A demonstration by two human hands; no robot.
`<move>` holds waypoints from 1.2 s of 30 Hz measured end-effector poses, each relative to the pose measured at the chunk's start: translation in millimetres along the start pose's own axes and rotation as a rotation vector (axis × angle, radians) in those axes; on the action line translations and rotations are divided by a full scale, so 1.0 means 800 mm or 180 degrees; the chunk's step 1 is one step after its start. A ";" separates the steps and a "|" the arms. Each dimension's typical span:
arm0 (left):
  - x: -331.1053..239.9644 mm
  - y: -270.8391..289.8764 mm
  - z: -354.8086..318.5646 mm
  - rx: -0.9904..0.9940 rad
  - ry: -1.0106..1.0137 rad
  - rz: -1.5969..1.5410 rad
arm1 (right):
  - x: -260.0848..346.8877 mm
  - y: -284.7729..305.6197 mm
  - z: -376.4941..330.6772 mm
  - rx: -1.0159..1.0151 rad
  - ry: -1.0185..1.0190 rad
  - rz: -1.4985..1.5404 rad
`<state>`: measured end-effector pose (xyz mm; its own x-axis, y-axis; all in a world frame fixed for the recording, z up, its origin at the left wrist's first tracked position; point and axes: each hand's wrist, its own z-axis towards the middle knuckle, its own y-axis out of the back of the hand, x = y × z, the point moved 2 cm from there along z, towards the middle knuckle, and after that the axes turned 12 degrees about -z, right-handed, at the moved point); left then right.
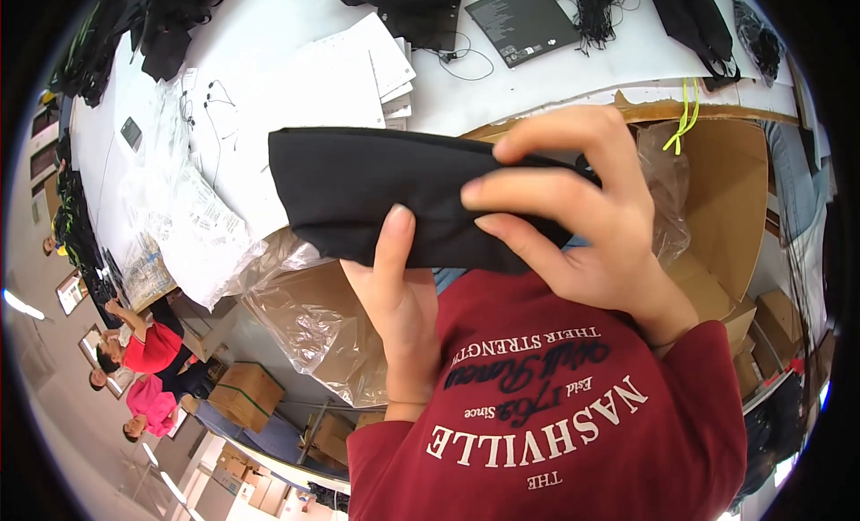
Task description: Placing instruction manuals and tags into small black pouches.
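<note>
A flat, folded black cloth piece (385, 194) is held up in front of my chest, near the table's front edge. My left hand (394, 310) grips its lower edge, thumb on the near face and the other fingers hidden behind. Over the right end is my right hand (600, 212), slightly blurred. Its thumb and a finger press close together on the cloth, while another finger bends over the top edge. The cloth's exact kind cannot be made out.
On the white table (287, 82) lie stacked white papers (390, 64), a flat black package (522, 24), clear plastic bags (193, 207) and black cords (598, 15). An open cardboard box (717, 198) stands at right, with yellow-green cord (685, 118) by it. People are at far left.
</note>
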<state>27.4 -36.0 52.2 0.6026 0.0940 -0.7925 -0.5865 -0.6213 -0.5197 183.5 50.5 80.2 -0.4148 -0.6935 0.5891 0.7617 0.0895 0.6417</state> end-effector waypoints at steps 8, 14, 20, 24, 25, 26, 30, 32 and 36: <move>-0.009 -0.009 0.006 -0.0091 0.0061 -0.0282 | -0.008 -0.001 0.002 0.0844 -0.1461 0.0847; -0.007 -0.009 0.000 -0.0352 0.0438 -0.0516 | -0.005 0.006 0.000 0.1475 -0.2145 0.2167; -0.009 -0.034 -0.016 -0.0179 0.1083 -0.1327 | 0.001 0.006 -0.003 0.1547 -0.2781 0.3779; -0.010 -0.036 -0.022 -0.0383 0.1160 -0.1345 | 0.010 0.003 -0.007 0.1504 -0.3085 0.4303; -0.010 -0.034 -0.022 -0.0304 0.1238 -0.1403 | 0.012 0.002 -0.008 0.1481 -0.3158 0.4427; -0.009 -0.033 -0.022 -0.0223 0.1316 -0.1462 | 0.013 0.002 -0.008 0.1474 -0.3170 0.4430; -0.010 -0.031 -0.021 -0.0474 0.1092 -0.1299 | 0.012 0.007 -0.006 0.1550 -0.2967 0.4128; -0.028 -0.030 -0.008 -0.0161 -0.0567 0.0004 | 0.013 0.006 -0.006 0.1632 -0.2766 0.3714; -0.071 -0.015 0.014 -0.0505 -0.3233 0.2208 | 0.013 0.001 -0.010 0.0797 -0.1648 0.1659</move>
<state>-5.8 -25.0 99.6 -0.5426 0.2239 -0.8096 -0.4994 -0.8610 0.0966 183.8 37.6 83.2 -0.2606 -0.1006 0.9602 0.8127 0.5140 0.2744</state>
